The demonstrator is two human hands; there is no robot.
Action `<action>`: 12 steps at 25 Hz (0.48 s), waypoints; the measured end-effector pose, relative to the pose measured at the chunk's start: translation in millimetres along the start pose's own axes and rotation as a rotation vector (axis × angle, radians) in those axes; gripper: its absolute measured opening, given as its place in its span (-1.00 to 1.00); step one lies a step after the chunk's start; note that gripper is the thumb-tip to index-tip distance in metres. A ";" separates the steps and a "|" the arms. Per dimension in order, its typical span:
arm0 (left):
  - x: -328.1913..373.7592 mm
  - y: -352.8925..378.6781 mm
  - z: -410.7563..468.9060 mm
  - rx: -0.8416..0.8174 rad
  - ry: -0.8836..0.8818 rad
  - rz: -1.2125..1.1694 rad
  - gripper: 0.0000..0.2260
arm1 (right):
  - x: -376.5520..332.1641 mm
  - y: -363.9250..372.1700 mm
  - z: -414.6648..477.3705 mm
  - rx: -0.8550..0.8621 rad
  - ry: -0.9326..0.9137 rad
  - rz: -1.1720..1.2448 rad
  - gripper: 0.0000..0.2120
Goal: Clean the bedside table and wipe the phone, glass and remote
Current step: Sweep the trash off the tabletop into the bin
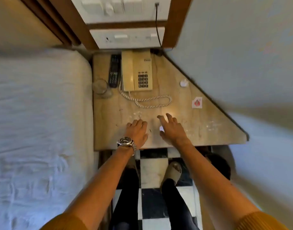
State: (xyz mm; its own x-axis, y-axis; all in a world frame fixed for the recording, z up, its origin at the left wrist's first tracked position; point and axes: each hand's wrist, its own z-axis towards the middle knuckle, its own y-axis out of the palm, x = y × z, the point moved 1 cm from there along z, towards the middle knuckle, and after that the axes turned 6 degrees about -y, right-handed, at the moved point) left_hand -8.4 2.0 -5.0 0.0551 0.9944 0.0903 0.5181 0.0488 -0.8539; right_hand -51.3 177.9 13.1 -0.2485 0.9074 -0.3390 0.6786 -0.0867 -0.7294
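Observation:
The wooden bedside table (213, 130) is wedge-shaped, with crumbs and marks on its top. At its back stands a beige desk phone (136, 71) with a coiled cord (152, 101). A black remote (114, 71) lies left of the phone. In front of the remote sits a clear glass (100, 86). My left hand (137, 132), with a wristwatch, rests flat on the table near the front edge, fingers slightly curled. My right hand (172, 128) hovers over the table with fingers spread; a small white scrap (161, 128) lies by its thumb.
A white bed (39, 113) runs along the left side of the table. A wall (242, 47) slants along the right. A small white object (184, 83) and a red-and-white sachet (197, 102) lie near the right edge. Switch panels (127, 38) hang behind. Checkered floor below.

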 end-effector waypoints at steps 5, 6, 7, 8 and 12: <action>34.6 68.3 21.1 0.011 -0.043 -0.014 -0.35 | 45.9 72.8 7.9 0.191 -0.089 -0.022 -0.67; 43.1 74.4 25.1 0.023 -0.045 -0.022 -0.34 | 57.8 80.8 0.5 0.238 -0.085 0.020 -0.73; 50.2 79.1 30.1 0.050 -0.037 -0.016 -0.33 | 71.3 86.9 -7.7 0.302 -0.076 0.056 -0.77; 57.8 82.0 35.7 0.076 -0.017 -0.013 -0.32 | 84.7 90.9 -18.4 0.356 -0.062 0.085 -0.79; 81.9 91.7 51.6 0.115 -0.066 0.001 -0.22 | 141.5 121.4 -76.9 0.513 0.125 0.196 -0.75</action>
State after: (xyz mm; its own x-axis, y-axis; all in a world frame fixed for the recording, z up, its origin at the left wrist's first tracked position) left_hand -0.5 92.7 -102.4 -0.0031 0.9983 0.0589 0.4169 0.0549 -0.9073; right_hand 49.1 327.4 -77.7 -0.0465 0.8932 -0.4472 0.2729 -0.4193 -0.8659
